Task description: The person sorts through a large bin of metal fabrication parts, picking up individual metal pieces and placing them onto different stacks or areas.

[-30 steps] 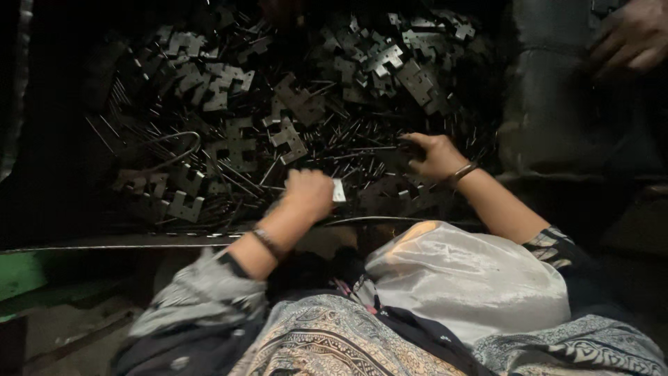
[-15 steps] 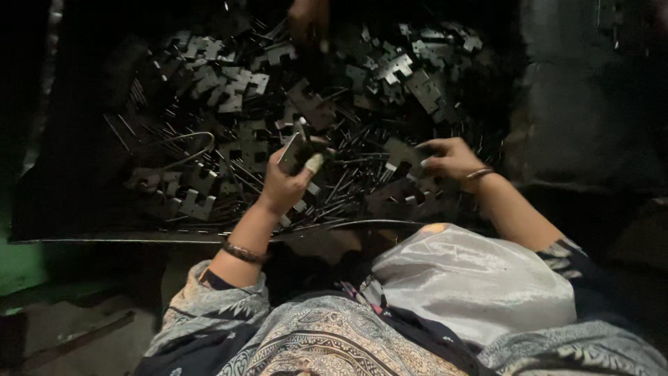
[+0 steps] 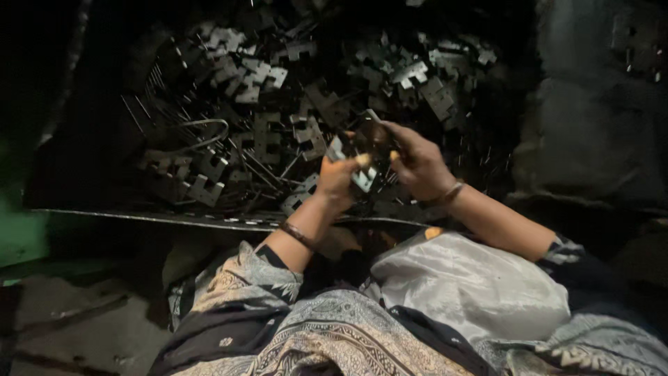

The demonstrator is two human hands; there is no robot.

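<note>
My left hand and my right hand meet above a heap of flat, notched metal stampings. Both grip a small stack of these metal plates, held between the fingers of the two hands. The left hand pinches the lower end of the stack and the right hand closes on its upper right side. Each wrist wears a bangle. The stack hangs a little above the heap, near its front edge.
The dark bin holding the stampings has a thin metal front rim. Bent wire pieces lie in the heap at the left. A grey sack stands at the right. Patterned cloth covers my lap below.
My left hand lifted plates off the heap and moved right. My right hand left the pile and came in to meet it, closing on the same stack.
</note>
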